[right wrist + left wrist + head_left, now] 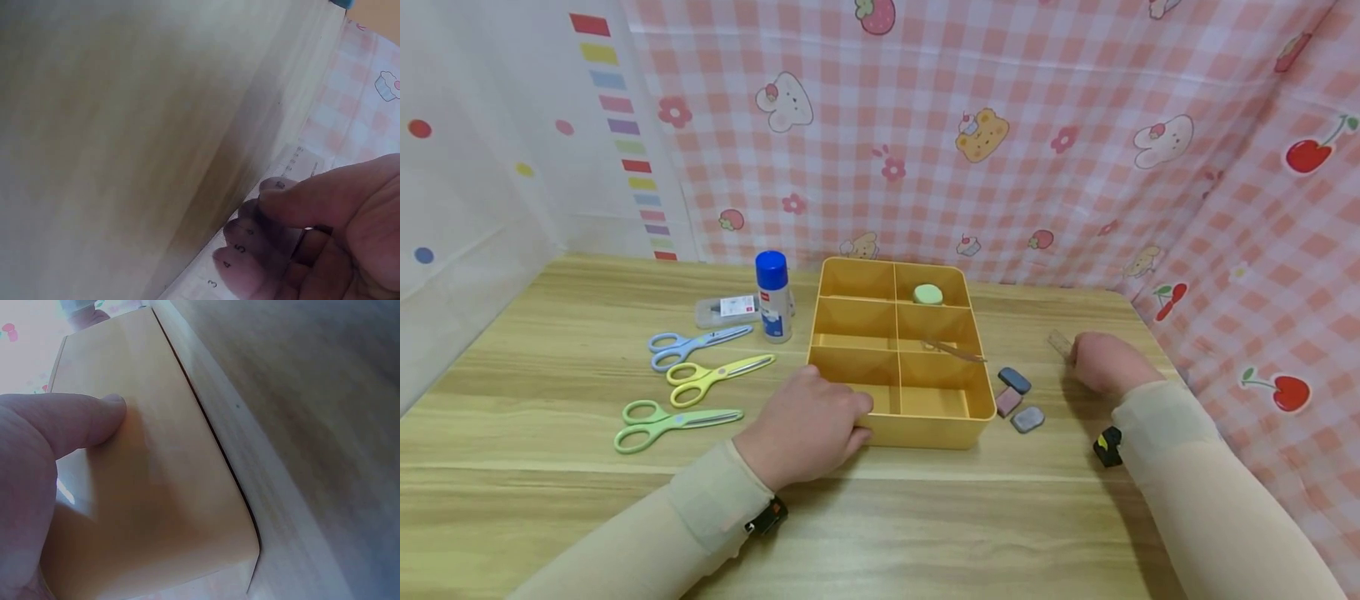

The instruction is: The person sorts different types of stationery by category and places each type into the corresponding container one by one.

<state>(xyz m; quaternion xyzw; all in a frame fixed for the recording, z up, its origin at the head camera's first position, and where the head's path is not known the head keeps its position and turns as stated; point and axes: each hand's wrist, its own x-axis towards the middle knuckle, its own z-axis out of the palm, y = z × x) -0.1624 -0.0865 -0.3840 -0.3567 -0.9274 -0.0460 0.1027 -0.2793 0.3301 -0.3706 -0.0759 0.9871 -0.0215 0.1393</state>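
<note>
My left hand (pixel 808 425) grips the front left wall of a yellow compartment box (pixel 936 432). Its thumb (pixel 94 422) presses on the outer face while the other fingers go over the rim. Off to the right of the box, my right hand (pixel 1112 364) pinches a clear ruler (pixel 212 284) between thumb and fingertips, just over the table. Printed numbers show through the ruler, and one end (pixel 1060 343) points out past the hand. A pale green eraser (pixel 928 294) sits in the box's back right compartment. A thin brownish curved strip (pixel 955 350) lies across the middle right one.
Three small erasers, dark blue (pixel 1014 380), pink (pixel 1008 402) and grey (pixel 1027 419), lie right of the box. Left of it are a glue stick (pixel 773 300), a clear case (pixel 715 312), and blue (pixel 700 340), yellow (pixel 718 375) and green scissors (pixel 677 422).
</note>
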